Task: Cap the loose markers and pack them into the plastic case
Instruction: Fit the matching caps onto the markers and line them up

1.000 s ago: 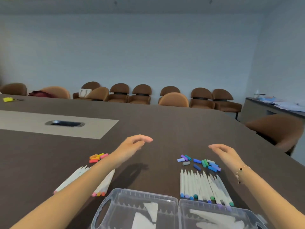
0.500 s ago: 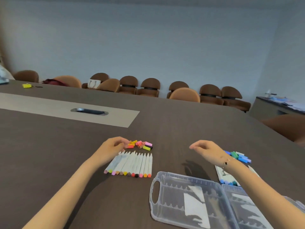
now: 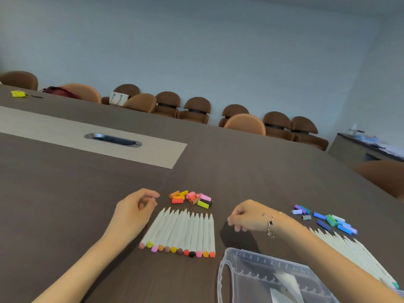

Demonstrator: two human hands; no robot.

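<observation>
On the dark table (image 3: 65, 204) (brown chairs (image 3: 195, 109) behind) lie uncapped markers (image 3: 181, 232).

Open tabletop ahead, clutter close in

Bare table (image 3: 65, 204) lies left and beyond; marker row (image 3: 181, 231), warm-coloured caps (image 3: 190, 197) and plastic case (image 3: 262, 278) crowd the near middle.

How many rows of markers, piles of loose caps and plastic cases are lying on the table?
Rows of markers: 2, the warm-coloured row and the right-side row.
Piles of loose caps: 2, the warm-coloured pile and the blue-green pile.
Plastic case: 1.
Total: 5.
</observation>
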